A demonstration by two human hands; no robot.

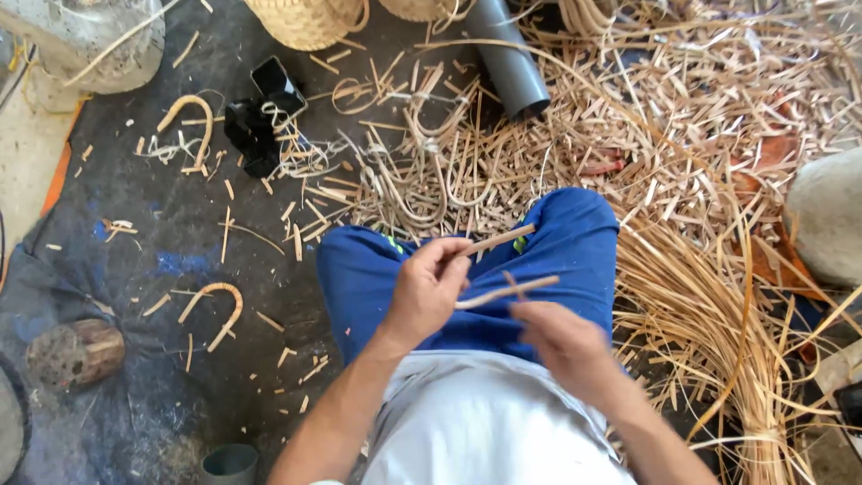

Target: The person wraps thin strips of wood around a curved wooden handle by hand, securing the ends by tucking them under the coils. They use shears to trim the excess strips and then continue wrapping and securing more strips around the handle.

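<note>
Dark floor [180, 224] strewn with cane offcuts [682, 117]; grey pipe [507, 58]; daylight.

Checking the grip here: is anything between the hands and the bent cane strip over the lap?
Nothing visible. The left hand pinches the cane strip directly near its bend, and the right hand touches the lower length. Only the blue trousers lie beneath; the loose cane offcuts sit beyond the knees.
</note>
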